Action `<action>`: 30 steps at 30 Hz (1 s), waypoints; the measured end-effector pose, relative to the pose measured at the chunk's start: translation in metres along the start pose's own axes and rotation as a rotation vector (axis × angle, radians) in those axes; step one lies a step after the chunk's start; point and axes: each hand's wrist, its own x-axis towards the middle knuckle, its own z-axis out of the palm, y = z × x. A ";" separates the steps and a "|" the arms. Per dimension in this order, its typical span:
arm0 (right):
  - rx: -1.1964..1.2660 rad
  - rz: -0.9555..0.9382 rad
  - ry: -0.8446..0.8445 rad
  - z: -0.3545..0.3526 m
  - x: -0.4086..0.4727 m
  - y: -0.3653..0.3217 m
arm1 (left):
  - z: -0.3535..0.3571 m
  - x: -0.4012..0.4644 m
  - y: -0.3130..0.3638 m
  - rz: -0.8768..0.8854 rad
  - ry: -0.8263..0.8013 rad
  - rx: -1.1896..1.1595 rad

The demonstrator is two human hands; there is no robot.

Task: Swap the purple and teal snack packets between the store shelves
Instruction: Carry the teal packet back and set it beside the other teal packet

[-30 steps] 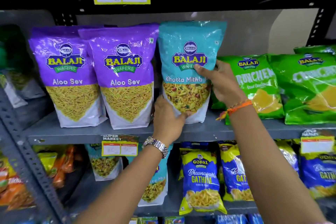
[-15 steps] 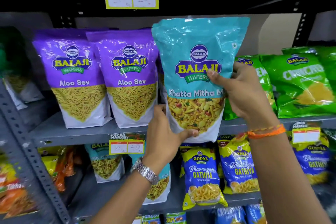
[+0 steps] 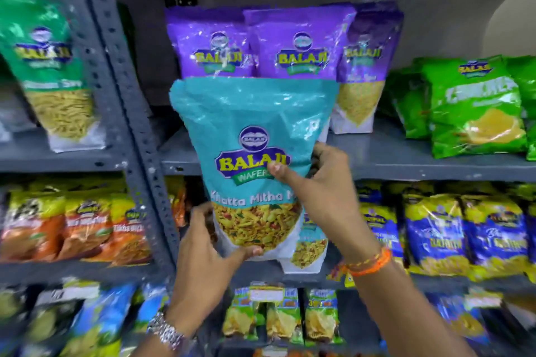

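I hold a teal Balaji Khatta Mitha packet [image 3: 255, 124] upright in the air, in front of the shelves. My left hand [image 3: 208, 252] grips its bottom edge from below. My right hand [image 3: 322, 182] pinches its right side, thumb on the logo. Behind it on the upper shelf [image 3: 406, 159] stand three purple Aloo Sev packets [image 3: 295, 43], their lower parts partly hidden by the teal one. On the shelf below, another teal packet [image 3: 309, 246] peeks out behind the one I hold.
A grey perforated upright [image 3: 116, 90] divides the racks. Green Crunchex bags [image 3: 470, 107] lie right of the purple packets. Blue-yellow Gathiya bags [image 3: 464, 238] fill the lower shelf at right; orange packets [image 3: 87, 232] sit at left. A green packet [image 3: 49, 66] stands in the left bay.
The teal packet has come off the upper shelf and moved down and toward me, both hands still on it. The view has swung left and down, and a third purple packet now shows.
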 end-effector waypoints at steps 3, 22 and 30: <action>-0.036 0.052 -0.021 0.041 -0.024 0.034 | -0.020 -0.015 -0.048 -0.107 0.039 0.035; -0.068 0.422 0.064 0.103 -0.029 0.210 | 0.026 0.023 -0.200 -0.351 -0.072 0.150; -0.104 0.428 0.040 0.115 -0.004 0.253 | 0.046 0.059 -0.228 -0.409 -0.096 0.299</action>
